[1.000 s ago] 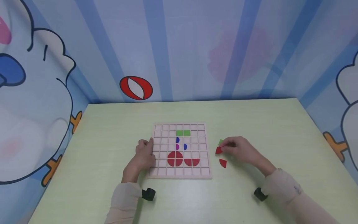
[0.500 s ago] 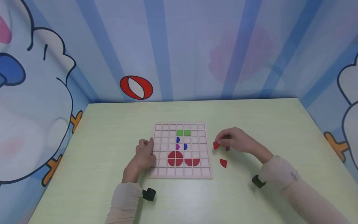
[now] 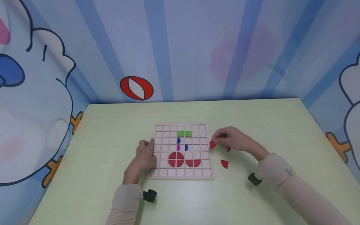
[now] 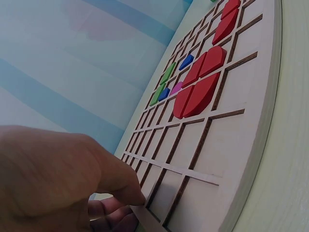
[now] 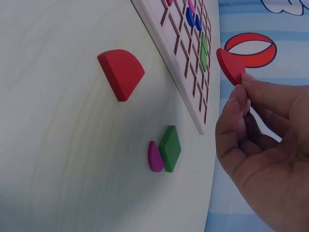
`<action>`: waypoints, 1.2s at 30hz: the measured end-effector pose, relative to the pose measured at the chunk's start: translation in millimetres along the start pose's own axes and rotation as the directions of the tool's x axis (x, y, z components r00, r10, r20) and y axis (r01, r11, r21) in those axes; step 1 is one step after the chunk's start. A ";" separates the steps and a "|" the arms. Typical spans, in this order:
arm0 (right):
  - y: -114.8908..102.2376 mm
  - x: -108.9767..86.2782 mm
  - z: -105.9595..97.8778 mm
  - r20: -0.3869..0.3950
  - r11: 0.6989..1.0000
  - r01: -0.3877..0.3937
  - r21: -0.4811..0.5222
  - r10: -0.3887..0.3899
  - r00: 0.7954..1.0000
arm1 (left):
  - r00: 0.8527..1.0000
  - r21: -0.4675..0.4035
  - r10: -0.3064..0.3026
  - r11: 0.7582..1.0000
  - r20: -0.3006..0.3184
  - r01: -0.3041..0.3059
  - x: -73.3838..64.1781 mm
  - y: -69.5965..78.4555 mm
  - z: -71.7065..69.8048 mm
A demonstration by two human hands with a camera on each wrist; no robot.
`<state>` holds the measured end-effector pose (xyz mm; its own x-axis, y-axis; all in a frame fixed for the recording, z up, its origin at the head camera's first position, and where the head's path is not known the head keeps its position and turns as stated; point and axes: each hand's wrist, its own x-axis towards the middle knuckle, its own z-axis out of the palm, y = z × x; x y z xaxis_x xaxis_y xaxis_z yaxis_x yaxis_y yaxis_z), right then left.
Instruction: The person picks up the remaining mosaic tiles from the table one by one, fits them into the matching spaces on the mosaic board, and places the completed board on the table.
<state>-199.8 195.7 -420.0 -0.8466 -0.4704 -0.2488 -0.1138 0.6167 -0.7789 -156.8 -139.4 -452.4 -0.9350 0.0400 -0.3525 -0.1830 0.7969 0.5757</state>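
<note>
A pale wooden grid board [image 3: 166, 172] lies flat in mid-table. In its cells sit two green squares [image 3: 184, 133], two blue half-circles [image 3: 186, 147], a magenta half-circle [image 3: 178, 147] and several red quarter-circles [image 3: 176, 159]; four-sided red grouping forms a full circle, with a half circle beside it. My left hand [image 3: 145, 156] rests at the board's left edge, its thumb on the rim in the left wrist view. My right hand [image 3: 232, 138] pinches a red quarter-circle piece [image 5: 231, 66] between thumb and fingers, raised beside the board's right edge.
On the table right of the board lie a loose red quarter-circle [image 5: 121, 75], a green piece [image 5: 170, 149] and a magenta half-circle [image 5: 155, 157], the last two touching. A cartoon-printed wall [image 3: 185, 53] stands behind the table's far edge.
My right hand has picked up the red quarter-circle and moved it left and slightly away, toward the board. The magenta piece has come into view below that hand. My left hand stays put.
</note>
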 end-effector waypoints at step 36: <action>-11.3 19.2 23.5 -0.062 0.997 0.064 0.039 -0.061 0.996 | 1.000 0.009 -0.004 1.000 -0.003 0.004 1.4 -1.4 1.0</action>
<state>-202.5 164.8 -429.5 -0.8686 -0.4674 -0.1646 -0.1470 0.5603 -0.8151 -157.5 -139.8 -454.4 -0.9351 0.0347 -0.3528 -0.1843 0.8027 0.5672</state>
